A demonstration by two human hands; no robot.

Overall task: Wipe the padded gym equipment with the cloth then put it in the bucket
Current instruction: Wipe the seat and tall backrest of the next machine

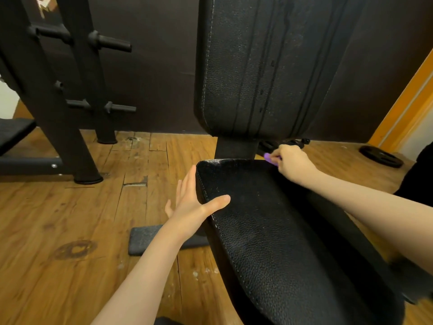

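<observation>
At the seat pad's (281,231) far corner, her right hand (291,164) clenched the purple cloth (268,157), mid-wipe; left hand (191,202) lay open, bracing the edge. Next likely stroke: along the pad. No bucket visible.

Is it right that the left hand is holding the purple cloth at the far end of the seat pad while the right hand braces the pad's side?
Not quite: the hands are swapped. In the head view, the right hand holds the purple cloth at the seat pad's far end, while the left hand braces its side.

Two hands (192,200) (291,164), two black pads (281,231) (257,66), one purple cloth (268,157), one weight plate (380,156).
</observation>
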